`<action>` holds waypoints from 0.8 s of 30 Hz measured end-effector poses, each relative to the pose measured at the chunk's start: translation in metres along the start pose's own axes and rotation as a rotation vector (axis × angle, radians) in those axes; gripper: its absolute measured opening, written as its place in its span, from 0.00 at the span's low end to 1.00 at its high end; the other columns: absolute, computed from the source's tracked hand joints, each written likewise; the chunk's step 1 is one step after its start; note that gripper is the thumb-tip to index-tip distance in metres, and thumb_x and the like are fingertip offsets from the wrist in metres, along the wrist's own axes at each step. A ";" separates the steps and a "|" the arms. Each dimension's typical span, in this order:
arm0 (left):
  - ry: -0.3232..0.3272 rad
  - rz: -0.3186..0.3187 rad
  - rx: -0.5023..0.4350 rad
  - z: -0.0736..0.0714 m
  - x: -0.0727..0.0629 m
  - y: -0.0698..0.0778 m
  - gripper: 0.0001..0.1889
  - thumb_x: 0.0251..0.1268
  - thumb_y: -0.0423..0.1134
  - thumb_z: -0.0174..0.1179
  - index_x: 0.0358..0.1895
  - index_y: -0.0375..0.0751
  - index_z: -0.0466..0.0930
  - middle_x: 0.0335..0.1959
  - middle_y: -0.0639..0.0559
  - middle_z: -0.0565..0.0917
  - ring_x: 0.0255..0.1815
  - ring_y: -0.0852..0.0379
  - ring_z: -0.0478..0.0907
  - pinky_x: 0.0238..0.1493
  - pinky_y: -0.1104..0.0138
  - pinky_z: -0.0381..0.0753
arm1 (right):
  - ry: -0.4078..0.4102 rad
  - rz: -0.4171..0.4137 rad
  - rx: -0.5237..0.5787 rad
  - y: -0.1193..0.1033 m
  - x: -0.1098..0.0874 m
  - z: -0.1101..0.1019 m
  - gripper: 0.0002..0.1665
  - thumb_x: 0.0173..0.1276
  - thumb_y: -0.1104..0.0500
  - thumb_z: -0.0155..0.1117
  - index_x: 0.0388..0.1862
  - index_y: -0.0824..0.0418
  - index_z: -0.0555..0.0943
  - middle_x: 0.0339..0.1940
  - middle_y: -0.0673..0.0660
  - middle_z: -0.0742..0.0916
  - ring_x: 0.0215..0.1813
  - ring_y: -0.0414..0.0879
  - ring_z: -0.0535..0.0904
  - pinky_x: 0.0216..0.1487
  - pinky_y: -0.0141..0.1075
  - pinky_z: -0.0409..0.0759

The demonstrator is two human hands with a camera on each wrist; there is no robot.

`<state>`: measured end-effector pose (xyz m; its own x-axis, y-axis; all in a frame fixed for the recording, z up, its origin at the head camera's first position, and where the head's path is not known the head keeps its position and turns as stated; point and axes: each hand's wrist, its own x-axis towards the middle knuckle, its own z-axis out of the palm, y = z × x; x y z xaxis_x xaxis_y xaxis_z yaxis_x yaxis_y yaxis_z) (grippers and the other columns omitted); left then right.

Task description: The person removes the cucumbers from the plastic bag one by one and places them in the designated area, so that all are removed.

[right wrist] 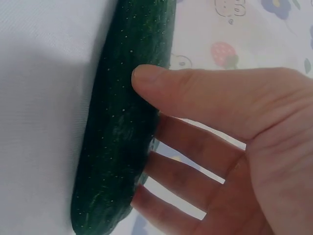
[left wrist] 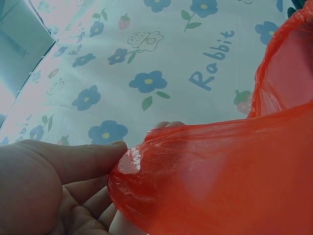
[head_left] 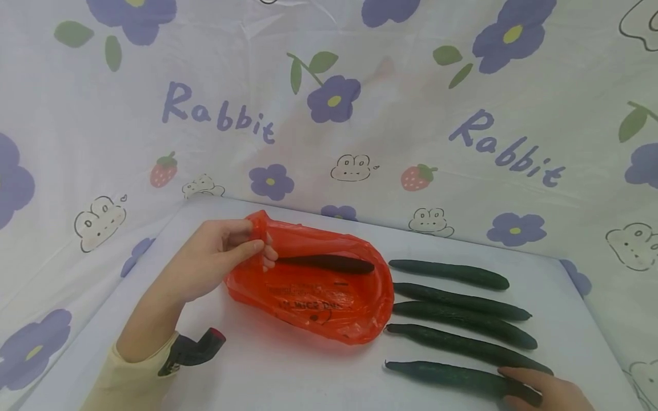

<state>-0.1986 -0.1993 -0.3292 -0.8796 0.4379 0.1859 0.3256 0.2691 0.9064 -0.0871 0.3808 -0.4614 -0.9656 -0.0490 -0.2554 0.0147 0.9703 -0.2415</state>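
My left hand [head_left: 218, 257] pinches the edge of a red plastic bag [head_left: 308, 319], whose mouth gapes toward the right. One dark cucumber [head_left: 329, 263] lies inside the bag. In the left wrist view, the thumb and fingers [left wrist: 88, 161] hold a gathered corner of the thin plastic. At the lower right my right hand [head_left: 552, 391] grips the end of the nearest cucumber [head_left: 452, 377]. The right wrist view has the thumb across the front of this cucumber [right wrist: 117, 132], with the fingertips behind it partly hidden.
Right of the bag, several more cucumbers lie roughly parallel on the white table [head_left: 288, 377], among them the farthest cucumber [head_left: 452, 273] and a middle cucumber [head_left: 468, 324]. Behind the table hangs a printed cloth [head_left: 390, 125]. A black device [head_left: 195, 349] is strapped at the left wrist.
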 end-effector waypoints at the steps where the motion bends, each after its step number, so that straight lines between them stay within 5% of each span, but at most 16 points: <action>1: 0.000 0.001 -0.001 0.000 0.000 0.000 0.07 0.83 0.32 0.60 0.50 0.35 0.87 0.41 0.48 0.91 0.46 0.51 0.90 0.58 0.65 0.86 | 0.003 0.006 0.005 -0.001 0.000 -0.001 0.29 0.63 0.51 0.85 0.60 0.61 0.89 0.53 0.62 0.91 0.52 0.63 0.89 0.52 0.60 0.87; 12: 0.004 0.000 0.003 -0.001 -0.001 0.001 0.07 0.83 0.32 0.60 0.50 0.35 0.87 0.41 0.48 0.91 0.47 0.51 0.89 0.58 0.64 0.87 | 0.201 -0.106 0.001 -0.018 -0.005 -0.017 0.33 0.63 0.41 0.84 0.60 0.57 0.90 0.55 0.60 0.92 0.57 0.66 0.88 0.53 0.59 0.87; 24: 0.017 0.001 0.005 -0.003 -0.002 0.003 0.07 0.83 0.33 0.60 0.50 0.36 0.87 0.40 0.49 0.91 0.46 0.51 0.90 0.58 0.64 0.86 | 0.323 -0.303 0.002 -0.077 0.007 -0.048 0.34 0.62 0.47 0.87 0.65 0.54 0.88 0.58 0.54 0.91 0.57 0.56 0.89 0.55 0.57 0.87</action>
<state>-0.1963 -0.2017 -0.3257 -0.8849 0.4238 0.1932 0.3280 0.2725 0.9045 -0.1075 0.3169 -0.3999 -0.9579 -0.2544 0.1329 -0.2815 0.9231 -0.2619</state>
